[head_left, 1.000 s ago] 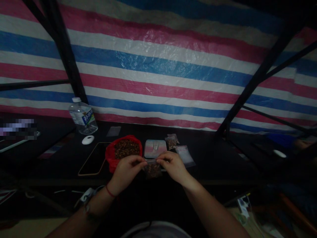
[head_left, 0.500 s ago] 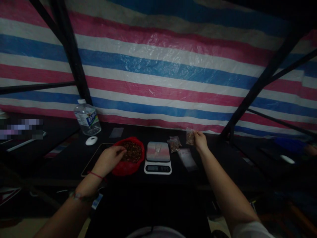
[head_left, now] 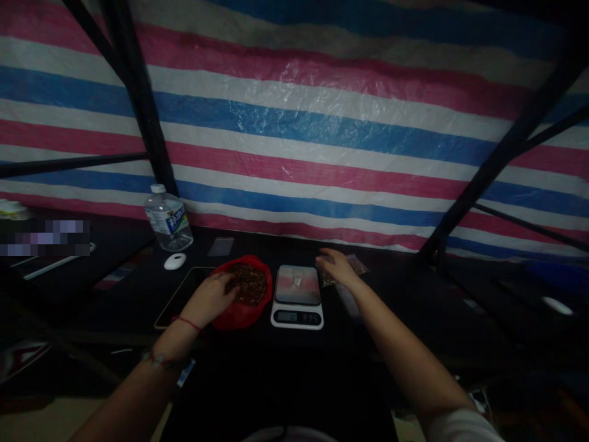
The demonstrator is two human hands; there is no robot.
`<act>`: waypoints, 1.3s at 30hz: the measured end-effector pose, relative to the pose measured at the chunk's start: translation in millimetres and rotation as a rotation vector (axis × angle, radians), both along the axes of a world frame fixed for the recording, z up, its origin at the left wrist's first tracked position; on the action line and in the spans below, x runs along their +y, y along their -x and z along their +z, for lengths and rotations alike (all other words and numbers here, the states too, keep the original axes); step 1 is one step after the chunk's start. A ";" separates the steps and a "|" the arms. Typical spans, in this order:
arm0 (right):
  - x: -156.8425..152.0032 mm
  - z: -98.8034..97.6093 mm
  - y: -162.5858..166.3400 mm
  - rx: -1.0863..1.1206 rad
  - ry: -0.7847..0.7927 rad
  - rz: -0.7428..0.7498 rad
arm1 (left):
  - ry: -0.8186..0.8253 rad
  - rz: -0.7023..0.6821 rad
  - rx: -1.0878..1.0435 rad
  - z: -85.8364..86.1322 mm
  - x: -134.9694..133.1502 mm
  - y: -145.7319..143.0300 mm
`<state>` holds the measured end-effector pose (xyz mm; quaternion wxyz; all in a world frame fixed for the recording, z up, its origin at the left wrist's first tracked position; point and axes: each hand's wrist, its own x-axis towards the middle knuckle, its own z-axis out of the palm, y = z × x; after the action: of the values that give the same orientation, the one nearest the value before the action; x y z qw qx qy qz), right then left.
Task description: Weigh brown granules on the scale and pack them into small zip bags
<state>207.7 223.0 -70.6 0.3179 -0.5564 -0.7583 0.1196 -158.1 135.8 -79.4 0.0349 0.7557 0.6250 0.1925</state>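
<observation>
My left hand (head_left: 212,299) is over the left side of a red bowl (head_left: 243,316), its fingers loosely apart at the brown grain-like pieces (head_left: 248,282) inside. My right hand (head_left: 339,269) reaches past the right edge of a white digital kitchen scale (head_left: 298,319), fingers spread and holding nothing visible. A small clear cup (head_left: 297,279) sits on the scale's plate. Beneath and beside my right hand lie small clear bags filled with pieces, one bag (head_left: 357,264) showing behind it and another partly hidden. Flat clear bags (head_left: 348,302) are under the right wrist.
A large clear bottle (head_left: 169,221) stands at the back left, with a white computer mouse (head_left: 175,261) in front. A dark tablet-like slab (head_left: 179,301) lies left of the bowl. One flat clear bag (head_left: 221,247) lies behind it. Striped sheeting and dark frame posts bound the table.
My right hand has let go of a filled bag, which now lies on the table, and has moved left toward the scale. My left hand's fingers have opened over the bowl.
</observation>
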 end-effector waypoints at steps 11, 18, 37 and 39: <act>-36.8 6.2 77.5 -0.086 0.040 0.244 | 0.013 -0.259 -0.101 -0.3 3.7 -13.3; -45.7 22.7 136.0 -0.149 0.014 0.455 | 0.100 -0.058 -0.002 5.7 3.9 1.1; -21.4 -1.5 193.2 -0.350 0.108 0.694 | 0.203 -0.025 -0.012 11.1 -0.2 -7.6; -18.0 -5.1 194.2 -0.272 0.177 0.693 | 0.199 -0.031 -0.053 11.9 0.0 -5.6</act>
<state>13.5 205.0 -75.7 0.1060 -0.3030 -0.9234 0.2102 -152.5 135.8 -67.5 0.1294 0.7527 0.6282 0.1489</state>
